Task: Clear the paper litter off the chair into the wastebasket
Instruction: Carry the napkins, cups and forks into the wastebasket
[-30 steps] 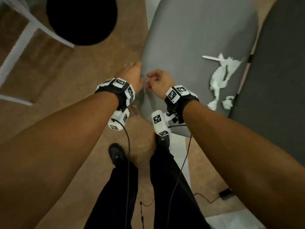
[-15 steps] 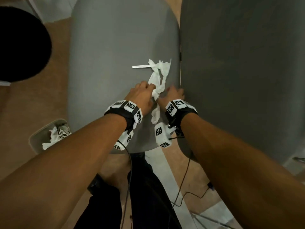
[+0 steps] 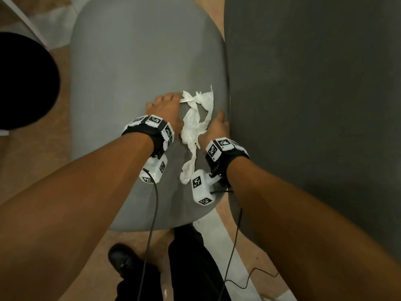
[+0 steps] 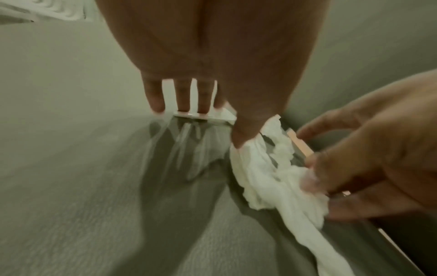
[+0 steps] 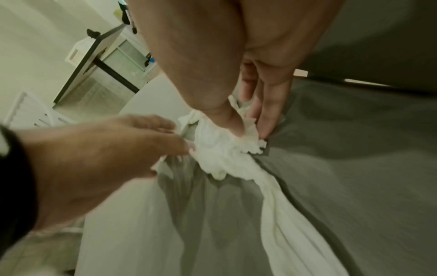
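A long crumpled white paper tissue (image 3: 194, 124) lies on the grey chair seat (image 3: 134, 72) near its right edge, with a flat white paper strip (image 3: 187, 101) at its far end. My left hand (image 3: 166, 108) lies on the seat with straight fingers (image 4: 182, 97) pressing on the strip (image 4: 205, 117), its thumb against the tissue (image 4: 264, 177). My right hand (image 3: 213, 124) is on the tissue's right side. In the right wrist view, my right hand (image 5: 250, 128) pinches the bunched tissue (image 5: 220, 155) between thumb and fingers. The wastebasket is out of view.
A dark grey upholstered panel (image 3: 314, 105) stands right against the seat's right edge. A large black round object (image 3: 23, 83) sits on the wooden floor at the left. My legs and a black shoe (image 3: 123, 257) are below the seat's near edge, with two cables hanging.
Both hands went from the seat's left edge to the tissue. Over the last half second the left hand slid farther out onto the strip and the right hand closed on the tissue.
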`<state>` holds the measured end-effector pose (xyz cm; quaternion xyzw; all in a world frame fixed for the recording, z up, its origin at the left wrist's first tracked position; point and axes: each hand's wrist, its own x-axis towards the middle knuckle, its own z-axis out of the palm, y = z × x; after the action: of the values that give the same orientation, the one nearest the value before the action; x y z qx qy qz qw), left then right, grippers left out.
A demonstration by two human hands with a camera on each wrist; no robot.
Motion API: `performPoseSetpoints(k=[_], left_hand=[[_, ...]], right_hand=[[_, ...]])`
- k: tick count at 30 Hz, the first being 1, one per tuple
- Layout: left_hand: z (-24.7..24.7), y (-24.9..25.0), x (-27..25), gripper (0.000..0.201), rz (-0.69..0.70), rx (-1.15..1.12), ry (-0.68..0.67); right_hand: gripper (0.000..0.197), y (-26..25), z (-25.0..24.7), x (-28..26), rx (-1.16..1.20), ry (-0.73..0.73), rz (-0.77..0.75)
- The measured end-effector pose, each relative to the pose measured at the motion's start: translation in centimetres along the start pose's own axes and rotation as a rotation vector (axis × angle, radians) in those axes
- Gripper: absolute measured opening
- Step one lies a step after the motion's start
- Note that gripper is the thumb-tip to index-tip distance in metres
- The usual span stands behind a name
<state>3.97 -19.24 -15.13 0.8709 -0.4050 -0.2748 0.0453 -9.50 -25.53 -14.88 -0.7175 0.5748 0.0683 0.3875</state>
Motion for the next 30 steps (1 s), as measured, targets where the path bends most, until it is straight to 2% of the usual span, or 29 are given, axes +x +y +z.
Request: performPoseSetpoints(k=[2,5,8,10,12,14,19,22,26,30], left_hand=[[0.2,-0.3,-0.5,0.072,0.039,-0.015,-0.06],[1.1,-0.1,-2.4,0.076,0.123,-0.059,-0.063],[2.7,0.1,-4.0,0.083,0.186,-0.036,-0.086],[3.7,-0.3,-4.5,0.068,0.183,-0.122,-0.04],[4.1,-0.7,-4.9,0.048,0.147,-0.259,0.048],[4.4,-1.3,-5.9,0.038,0.115,-0.365,0.112],[4.4,-4.1,-9.2,0.037,0.084,-0.478,0.195],[3.4,-6.6,-12.0,0.03,0.001,-0.596,0.272],[2.5,-12.0,-16.9,0.026,-0.118,-0.672,0.376],[2.1,-19.7,-23.6,0.026,-0.269,-0.683,0.402]], right_hand=[[0.081,-0.5,-0.3,0.8,0.02,-0.074,0.004],[0.056,-1.3,0.3,1.1,0.045,-0.139,-0.023],[0.045,-1.6,1.0,0.6,0.067,-0.17,-0.07],[0.041,-1.7,1.3,0.2,0.08,-0.215,-0.072],[0.039,-1.4,1.7,-0.2,0.112,-0.241,-0.055],[0.037,-1.2,2.4,-0.9,0.153,-0.243,-0.048],[0.023,-2.2,4.2,-3.4,0.196,-0.294,-0.096],[0.025,-4.5,5.8,-6.0,0.196,-0.338,-0.152],[0.023,-8.3,10.5,-10.8,0.191,-0.42,-0.227],[0.025,-11.7,17.7,-17.4,0.145,-0.504,-0.274]])
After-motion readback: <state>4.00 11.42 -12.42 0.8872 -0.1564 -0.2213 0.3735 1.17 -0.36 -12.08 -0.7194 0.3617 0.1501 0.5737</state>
